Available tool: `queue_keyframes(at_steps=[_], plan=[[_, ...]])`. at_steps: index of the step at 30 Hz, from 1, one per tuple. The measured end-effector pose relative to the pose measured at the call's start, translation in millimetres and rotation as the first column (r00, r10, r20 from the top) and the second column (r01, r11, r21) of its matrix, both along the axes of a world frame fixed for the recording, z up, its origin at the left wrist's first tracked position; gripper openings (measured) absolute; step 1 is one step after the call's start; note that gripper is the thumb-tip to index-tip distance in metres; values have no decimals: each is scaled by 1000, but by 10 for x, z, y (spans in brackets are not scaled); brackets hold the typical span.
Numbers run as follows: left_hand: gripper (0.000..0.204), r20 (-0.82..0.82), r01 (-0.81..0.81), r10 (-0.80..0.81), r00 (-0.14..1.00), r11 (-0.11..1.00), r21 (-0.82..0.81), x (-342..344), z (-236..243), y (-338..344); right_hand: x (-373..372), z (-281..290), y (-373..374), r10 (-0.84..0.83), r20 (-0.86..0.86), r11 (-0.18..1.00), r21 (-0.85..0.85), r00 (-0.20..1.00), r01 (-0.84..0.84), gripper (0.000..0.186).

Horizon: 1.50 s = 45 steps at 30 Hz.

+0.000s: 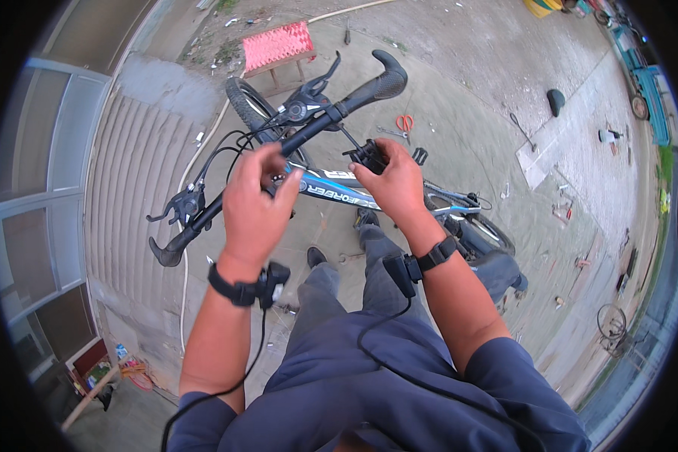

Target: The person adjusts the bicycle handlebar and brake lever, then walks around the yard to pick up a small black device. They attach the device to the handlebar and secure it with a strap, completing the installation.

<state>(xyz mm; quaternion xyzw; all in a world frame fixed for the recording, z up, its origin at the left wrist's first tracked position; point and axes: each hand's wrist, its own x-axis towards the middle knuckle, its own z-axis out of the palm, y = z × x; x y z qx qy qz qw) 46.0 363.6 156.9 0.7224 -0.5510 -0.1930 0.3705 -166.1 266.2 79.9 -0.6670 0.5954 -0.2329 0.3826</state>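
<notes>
A bicycle with a blue, black and white frame (341, 193) stands across in front of me. Its black handlebar (303, 136) runs slantwise, with a ribbed grip (384, 84) at the far end and a brake lever with shifter (301, 111) inboard of it. My left hand (258, 192) is over the middle of the handlebar, thumb and fingers apart, with nothing seen held; its fingertips are slightly blurred. My right hand (398, 181) is closed on a small black bracket-like part (367, 156) above the frame. The fingers partly cover that part, so its exact kind is unclear.
Orange-handled scissors (404, 123) and a wrench (392, 132) lie on the ground beyond the bicycle. A stool with a red woven seat (278, 47) stands near the front wheel (250, 104). The black saddle (497, 275) is at the right. A hose (186, 282) runs along the left.
</notes>
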Motion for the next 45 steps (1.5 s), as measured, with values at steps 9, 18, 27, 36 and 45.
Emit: queue_keyframes(at_steps=[9,18,27,36,45], plan=[[106,281,66,-160,946,946,318,296,-141,-1018,-35,-19,-34,42,-27,999,-13,999,-43,62],[104,140,129,-184,973,934,332,290,-337,-1105,-42,1,-41,55,-27,998,9,998,-54,64],[90,281,98,-136,950,985,143,232,-379,-1032,-5,-33,-52,38,4,999,29,999,-38,65],[91,320,94,-122,940,990,102,192,-352,-990,-17,-61,-62,11,58,1000,25,998,-12,63],[91,355,83,-103,929,994,73,170,-347,-971,-37,-81,-81,49,54,995,83,997,-53,65]])
